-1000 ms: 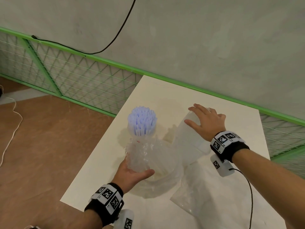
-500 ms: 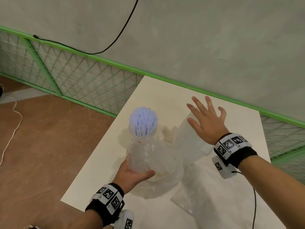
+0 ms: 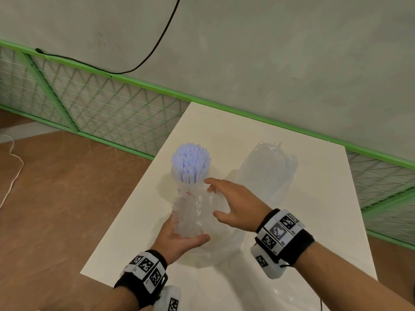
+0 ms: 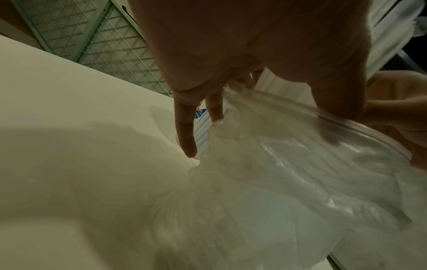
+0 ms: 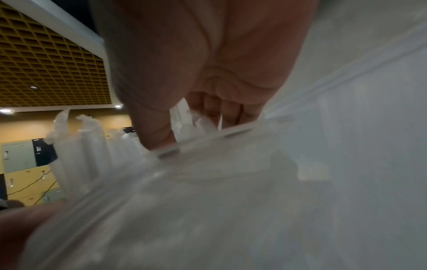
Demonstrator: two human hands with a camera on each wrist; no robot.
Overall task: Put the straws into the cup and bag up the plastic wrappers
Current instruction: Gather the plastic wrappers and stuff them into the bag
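Note:
Pale blue straws (image 3: 190,163) stand packed in a clear cup on the white table (image 3: 314,221). Just in front of it, my left hand (image 3: 187,234) grips a bundle of clear plastic wrappers (image 3: 192,212) from below, thumb curled round it. The bundle stands in the mouth of a clear zip bag (image 3: 215,252). My right hand (image 3: 212,198) reaches in from the right, fingers curled over the bundle's top. In the right wrist view its thumb (image 5: 154,127) and fingers pinch the bag's zip rim (image 5: 208,140), beside the wrappers (image 5: 78,151). The left wrist view shows the bag rim (image 4: 323,117) under my left thumb.
A second clear bag (image 3: 269,173), stuffed full, lies at the back right of the table. The table's left edge runs close to the cup. A green mesh fence (image 3: 101,113) and a grey wall stand behind, with brown floor to the left.
My right hand has lifted off the stuffed bag at the right and moved left onto the wrapper bundle and bag rim. My left hand keeps its hold.

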